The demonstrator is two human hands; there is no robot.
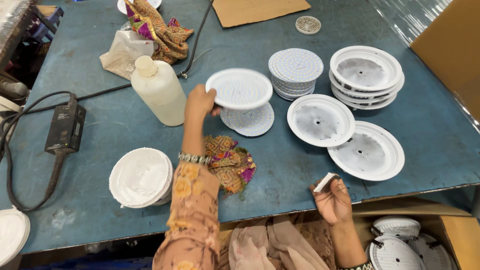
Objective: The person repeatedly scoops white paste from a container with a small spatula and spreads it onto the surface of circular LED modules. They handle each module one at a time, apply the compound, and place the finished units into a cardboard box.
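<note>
White and round, a shallow lamp housing [239, 88] is held up above the blue table [120, 125] by the person's left hand [200, 101], fingers pinching its left rim; a dotted light disc [248, 120] lies just beneath it. The right hand [334, 199] hovers at the table's near edge, fingers closed around a small white scraper [325, 182]. Two open housings [320, 120] lie side by side to the right, a stack of housings [366, 76] behind them. A plastic bottle [159, 90] stands just left of the raised hand.
</note>
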